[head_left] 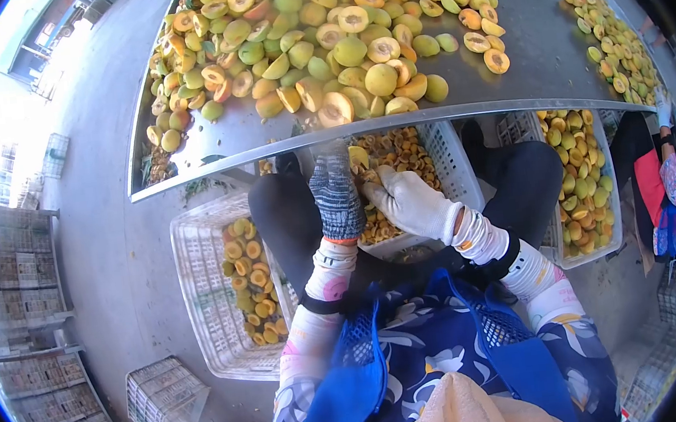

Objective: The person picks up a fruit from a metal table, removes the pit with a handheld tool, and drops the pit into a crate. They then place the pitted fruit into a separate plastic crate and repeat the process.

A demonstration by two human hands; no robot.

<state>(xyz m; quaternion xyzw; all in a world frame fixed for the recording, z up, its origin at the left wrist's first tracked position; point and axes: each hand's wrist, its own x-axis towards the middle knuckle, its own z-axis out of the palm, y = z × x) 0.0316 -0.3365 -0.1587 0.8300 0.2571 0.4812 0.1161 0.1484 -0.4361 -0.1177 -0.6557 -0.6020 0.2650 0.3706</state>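
Note:
My left hand [335, 195], in a dark grey knit glove, is closed just below the metal table's front rim. A yellow peach half [359, 158] shows beside its fingers, partly hidden, and seems held there. My right hand [413, 205], in a white glove, meets it from the right. Its thumb and fingers are pinched together at the fruit; whatever they grip is hidden. Below both hands stands a crate [450, 168] of brownish-orange pits and scraps. Above them, a large heap of halved and whole-looking peaches [350, 51] covers the metal table [265, 146].
White crates of peach halves stand at my left [200, 308] and right [612, 219]. More peaches [616, 50] line the table's far right. Another person's gloved hand [663, 107] is at the right edge. Stacked crates [21, 269] and a tipped crate [164, 398] are at left.

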